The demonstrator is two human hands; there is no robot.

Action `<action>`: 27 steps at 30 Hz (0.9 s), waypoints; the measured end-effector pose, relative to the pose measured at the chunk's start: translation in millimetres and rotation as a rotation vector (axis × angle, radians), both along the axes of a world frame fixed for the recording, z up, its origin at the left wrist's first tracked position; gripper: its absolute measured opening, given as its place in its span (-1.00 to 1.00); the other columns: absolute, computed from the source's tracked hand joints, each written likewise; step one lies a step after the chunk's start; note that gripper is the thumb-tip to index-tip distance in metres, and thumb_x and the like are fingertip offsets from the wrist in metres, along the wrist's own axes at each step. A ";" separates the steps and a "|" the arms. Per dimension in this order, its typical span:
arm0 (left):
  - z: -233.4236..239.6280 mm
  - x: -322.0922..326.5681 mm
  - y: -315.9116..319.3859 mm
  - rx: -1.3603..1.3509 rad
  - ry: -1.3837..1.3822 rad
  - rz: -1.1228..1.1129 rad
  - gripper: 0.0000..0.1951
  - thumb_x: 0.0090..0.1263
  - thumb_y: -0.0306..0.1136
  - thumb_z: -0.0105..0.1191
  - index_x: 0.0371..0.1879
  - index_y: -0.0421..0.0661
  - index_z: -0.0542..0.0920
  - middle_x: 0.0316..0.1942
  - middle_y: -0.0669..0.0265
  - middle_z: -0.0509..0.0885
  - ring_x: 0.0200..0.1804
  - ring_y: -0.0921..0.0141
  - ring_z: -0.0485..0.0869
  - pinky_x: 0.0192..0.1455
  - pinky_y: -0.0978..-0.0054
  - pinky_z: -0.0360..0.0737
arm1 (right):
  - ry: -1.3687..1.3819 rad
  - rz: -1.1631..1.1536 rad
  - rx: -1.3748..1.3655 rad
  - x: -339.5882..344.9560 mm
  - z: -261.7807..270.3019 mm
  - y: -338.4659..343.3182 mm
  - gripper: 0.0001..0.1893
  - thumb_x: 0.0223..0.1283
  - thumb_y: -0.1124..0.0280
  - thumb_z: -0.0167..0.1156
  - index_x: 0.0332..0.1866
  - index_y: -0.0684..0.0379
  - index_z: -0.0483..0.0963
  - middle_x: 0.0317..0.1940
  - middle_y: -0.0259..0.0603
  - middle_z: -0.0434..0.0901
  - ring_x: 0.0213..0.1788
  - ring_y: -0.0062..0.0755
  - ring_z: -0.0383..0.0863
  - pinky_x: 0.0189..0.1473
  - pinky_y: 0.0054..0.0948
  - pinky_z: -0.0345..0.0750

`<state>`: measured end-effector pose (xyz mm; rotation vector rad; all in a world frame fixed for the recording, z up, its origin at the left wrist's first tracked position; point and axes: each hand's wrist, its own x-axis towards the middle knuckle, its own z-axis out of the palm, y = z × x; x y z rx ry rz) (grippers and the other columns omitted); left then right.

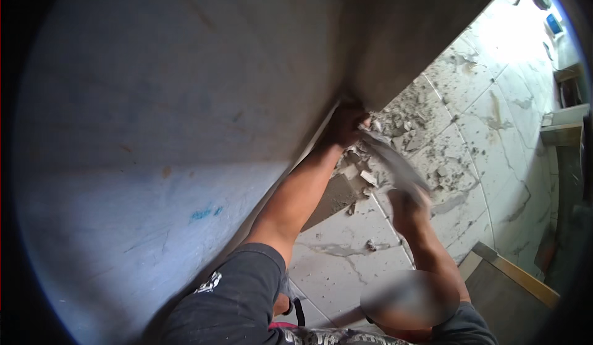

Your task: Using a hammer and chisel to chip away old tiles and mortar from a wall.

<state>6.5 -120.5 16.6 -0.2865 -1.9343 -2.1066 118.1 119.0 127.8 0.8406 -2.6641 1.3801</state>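
Note:
My left hand (348,125) is low at the wall's edge, in deep shadow; its fingers are partly hidden, and what they hold cannot be made out. My right hand (410,203) grips a long grey tool (394,159), blurred, whose far end reaches close to my left hand. Its exact kind is unclear. Around the hands, broken grey mortar and rubble (410,129) lie on the marbled floor tiles. A pale chip (369,177) lies near a flat grey-brown slab (331,199), partly hidden behind my left forearm.
A painted wall (139,113) with blue marks fills the left side. White marbled tile floor (505,159) with scattered crumbs stretches right. A wood-edged panel (528,280) stands at lower right; a blue object (553,24) lies far off at upper right.

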 end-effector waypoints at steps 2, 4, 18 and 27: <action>3.2 45.7 36.0 -0.427 0.324 0.077 -0.77 0.31 -0.31 0.07 -0.62 -0.07 0.52 -0.61 0.41 0.51 -0.54 0.52 0.49 -0.43 0.51 0.39 | 0.109 -0.126 -0.157 62.9 6.0 32.6 -0.72 0.25 0.29 0.22 -0.07 0.26 0.52 -0.31 0.16 0.62 -0.30 0.26 0.61 -0.30 -0.04 0.53; 9.3 52.0 51.5 0.080 -0.081 -0.021 -0.76 0.29 -0.29 0.09 -0.61 -0.09 0.53 -0.62 0.39 0.53 -0.55 0.50 0.51 -0.42 0.50 0.41 | -0.122 -0.119 0.131 44.9 -14.8 29.5 -0.71 0.26 0.28 0.22 -0.03 0.24 0.53 -0.28 0.13 0.64 -0.28 0.21 0.62 -0.28 -0.06 0.53; -6.0 -27.0 33.7 -0.147 -0.009 -0.024 -0.84 0.21 -0.39 0.08 -0.62 -0.11 0.55 -0.58 0.32 0.59 -0.46 0.44 0.59 -0.32 0.46 0.49 | -0.379 -0.144 -0.003 -33.8 -27.7 12.7 -0.71 0.26 0.30 0.21 0.00 0.21 0.49 -0.26 0.11 0.63 -0.23 0.15 0.64 -0.25 -0.11 0.54; -4.2 -52.9 3.3 0.333 -0.396 -0.158 -0.86 0.19 -0.42 0.16 -0.57 -0.14 0.54 -0.57 0.26 0.59 -0.43 0.38 0.59 -0.33 0.40 0.49 | 0.029 0.059 0.465 -41.3 -41.8 10.2 -0.84 0.24 0.57 0.10 -0.09 0.30 0.47 -0.57 -0.18 0.50 -0.49 -0.37 0.51 -0.43 -0.32 0.46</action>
